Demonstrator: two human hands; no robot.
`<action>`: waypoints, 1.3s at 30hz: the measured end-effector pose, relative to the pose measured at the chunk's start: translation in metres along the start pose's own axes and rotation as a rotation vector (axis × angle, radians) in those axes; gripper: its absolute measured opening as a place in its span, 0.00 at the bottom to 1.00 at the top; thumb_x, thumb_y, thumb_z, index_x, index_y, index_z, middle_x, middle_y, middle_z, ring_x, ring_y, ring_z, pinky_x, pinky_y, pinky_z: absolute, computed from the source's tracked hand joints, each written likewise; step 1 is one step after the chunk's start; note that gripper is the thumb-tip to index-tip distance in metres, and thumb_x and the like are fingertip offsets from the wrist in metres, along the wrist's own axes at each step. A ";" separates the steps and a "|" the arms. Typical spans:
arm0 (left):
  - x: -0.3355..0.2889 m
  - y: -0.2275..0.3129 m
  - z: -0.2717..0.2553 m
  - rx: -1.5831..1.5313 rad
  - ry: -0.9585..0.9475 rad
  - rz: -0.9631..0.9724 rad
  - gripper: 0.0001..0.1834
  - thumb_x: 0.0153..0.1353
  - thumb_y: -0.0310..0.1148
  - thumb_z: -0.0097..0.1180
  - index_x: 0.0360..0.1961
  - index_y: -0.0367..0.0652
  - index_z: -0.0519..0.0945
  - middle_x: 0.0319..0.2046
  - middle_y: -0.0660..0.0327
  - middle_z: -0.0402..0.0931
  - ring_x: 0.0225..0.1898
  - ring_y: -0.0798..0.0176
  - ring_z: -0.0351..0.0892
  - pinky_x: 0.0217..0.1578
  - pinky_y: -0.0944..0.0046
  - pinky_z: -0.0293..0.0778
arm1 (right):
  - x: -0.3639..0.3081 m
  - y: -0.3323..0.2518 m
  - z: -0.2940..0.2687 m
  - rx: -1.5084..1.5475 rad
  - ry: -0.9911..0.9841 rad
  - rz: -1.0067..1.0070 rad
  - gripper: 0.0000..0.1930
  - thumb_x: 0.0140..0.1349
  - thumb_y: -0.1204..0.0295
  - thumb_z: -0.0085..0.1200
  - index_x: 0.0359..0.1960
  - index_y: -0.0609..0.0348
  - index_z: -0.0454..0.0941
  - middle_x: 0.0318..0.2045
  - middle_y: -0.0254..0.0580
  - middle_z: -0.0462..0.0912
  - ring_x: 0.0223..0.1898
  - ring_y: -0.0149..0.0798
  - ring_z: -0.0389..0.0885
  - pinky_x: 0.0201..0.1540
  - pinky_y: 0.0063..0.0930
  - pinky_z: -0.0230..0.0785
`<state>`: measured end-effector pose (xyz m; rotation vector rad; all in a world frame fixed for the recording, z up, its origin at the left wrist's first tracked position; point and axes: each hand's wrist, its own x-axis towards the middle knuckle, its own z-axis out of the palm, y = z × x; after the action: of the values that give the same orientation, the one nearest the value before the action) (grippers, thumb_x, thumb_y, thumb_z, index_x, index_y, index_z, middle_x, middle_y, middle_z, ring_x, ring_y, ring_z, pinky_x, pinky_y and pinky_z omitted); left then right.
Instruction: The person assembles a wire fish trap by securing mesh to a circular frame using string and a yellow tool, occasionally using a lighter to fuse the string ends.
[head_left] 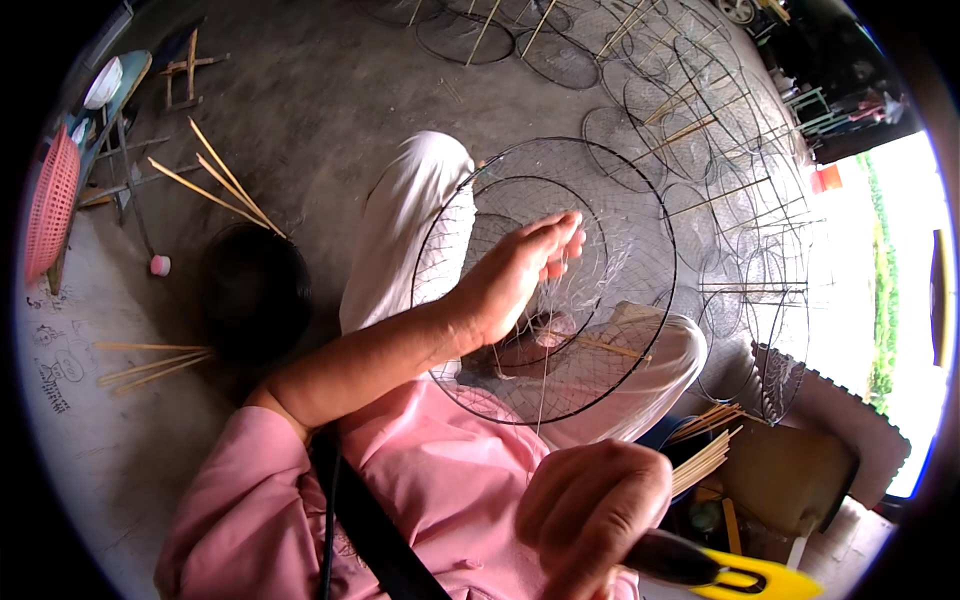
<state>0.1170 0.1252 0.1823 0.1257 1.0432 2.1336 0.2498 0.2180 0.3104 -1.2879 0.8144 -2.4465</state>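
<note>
Over my lap lies a round net (622, 268) of fine mesh on a dark wire hoop, with a smaller ring inside it. My left hand (535, 262) reaches over the hoop, fingers curled together around fine mesh strands near its middle. Low in front of my body, my right hand (598, 500) is closed on a yellow netting needle (768, 578) wound with black cord. A thin string (543, 405) runs from near the right hand up to the net. Mesh and shadow partly hide what lies beneath the hoop.
Many hooped nets (690, 120) with thin sticks spread across the floor ahead and right. Bundled sticks (705, 460) stand by my right knee. At left are a dark round container (252, 295), loose sticks (225, 178) and a pink basket (52, 205).
</note>
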 end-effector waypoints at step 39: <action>-0.007 -0.079 -0.121 2.094 -0.477 0.213 0.07 0.58 0.35 0.62 0.28 0.48 0.90 0.28 0.61 0.84 0.42 0.56 0.83 0.59 0.52 0.71 | -0.239 0.187 -0.436 -1.395 -0.259 1.990 0.13 0.66 0.64 0.66 0.42 0.60 0.92 0.40 0.52 0.94 0.43 0.51 0.94 0.42 0.49 0.87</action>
<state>0.1209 0.0740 0.0472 1.5571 2.3895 0.1963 0.0243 0.3342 -0.1567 -0.2206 2.1324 0.0141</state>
